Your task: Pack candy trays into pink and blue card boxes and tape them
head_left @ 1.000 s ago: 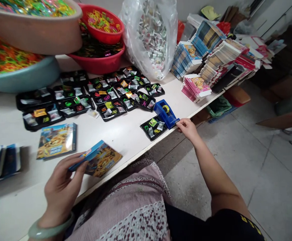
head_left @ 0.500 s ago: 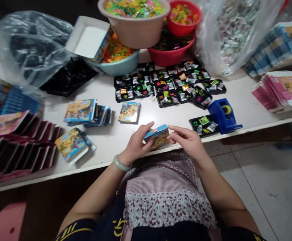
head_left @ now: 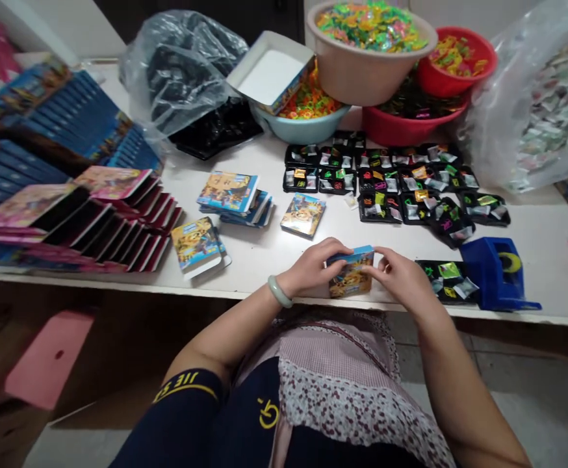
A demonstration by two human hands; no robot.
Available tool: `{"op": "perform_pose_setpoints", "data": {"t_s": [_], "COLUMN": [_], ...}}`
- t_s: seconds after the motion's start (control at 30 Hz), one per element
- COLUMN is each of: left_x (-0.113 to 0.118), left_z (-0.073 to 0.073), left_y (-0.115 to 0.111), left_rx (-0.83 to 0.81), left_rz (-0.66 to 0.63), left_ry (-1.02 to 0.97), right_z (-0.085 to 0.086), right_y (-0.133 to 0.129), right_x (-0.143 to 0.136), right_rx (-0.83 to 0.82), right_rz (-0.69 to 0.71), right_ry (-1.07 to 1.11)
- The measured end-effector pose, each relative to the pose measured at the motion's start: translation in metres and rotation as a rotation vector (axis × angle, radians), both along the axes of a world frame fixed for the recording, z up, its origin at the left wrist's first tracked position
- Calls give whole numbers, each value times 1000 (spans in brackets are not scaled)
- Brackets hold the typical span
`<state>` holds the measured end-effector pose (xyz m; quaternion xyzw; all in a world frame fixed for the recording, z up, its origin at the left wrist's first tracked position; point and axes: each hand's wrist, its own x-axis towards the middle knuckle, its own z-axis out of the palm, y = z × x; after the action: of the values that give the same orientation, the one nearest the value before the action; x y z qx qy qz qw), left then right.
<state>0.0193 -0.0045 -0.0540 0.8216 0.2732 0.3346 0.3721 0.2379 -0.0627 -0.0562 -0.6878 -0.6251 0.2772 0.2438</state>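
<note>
A small printed cardboard box [head_left: 350,281], blue along its top edge, stands upright at the table's front edge between my hands. My left hand [head_left: 316,265] grips its left side, thumb on the front face. On its right side my right hand [head_left: 400,273] pinches the upper corner with thumb and index finger. Behind it lies another printed box [head_left: 303,215], flat on the table. To the left are a stack of flat printed boxes [head_left: 230,193] and a yellow-blue box [head_left: 199,247]. Right of my right hand sits a black tray [head_left: 450,283] with small wrapped pieces.
A blue tape dispenser [head_left: 493,273] stands at the front right. Several filled black trays [head_left: 381,207] cover the table's middle. Behind are a beige basin [head_left: 366,71], red basins [head_left: 396,127] and a light-blue basin [head_left: 308,129]. Pink cartons [head_left: 118,182] are stacked left.
The view has swung left, so things appear further right. The box is now more upright, its front face showing more, and my right thumb has come onto that face.
</note>
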Motion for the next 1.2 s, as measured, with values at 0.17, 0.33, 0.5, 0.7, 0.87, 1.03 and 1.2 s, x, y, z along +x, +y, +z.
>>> {"op": "perform_pose_setpoints", "data": {"t_s": [0.17,0.33,0.5,0.7,0.87,1.03,1.2], "left_x": [-18,-57,-92,-187,-260,-266,-273], "left_z": [-18,-19,-20,-13,-16,-29,-30], "left_y": [16,33,5,-46,-65,-60,-33], "left_rx": [-374,-214,58,354,175,132,-55], "left_rz": [293,580,608,860,874,854,1209], "left_ry": [-196,-343,-101,215,631,580,401], "right_z": [-25,-22,-25,-42,-36,-30,-41], "right_y": [12,83,144,124,85,46,21], "right_x": [-10,-67,-109,-95,-90,-87,-78], "right_rx": [-120,-139,-148,-85,23,-45,-98], "right_rz": [41,-162,-205,-50,72,255,223], "right_ry": [529,759,573,356,421,469,473]}}
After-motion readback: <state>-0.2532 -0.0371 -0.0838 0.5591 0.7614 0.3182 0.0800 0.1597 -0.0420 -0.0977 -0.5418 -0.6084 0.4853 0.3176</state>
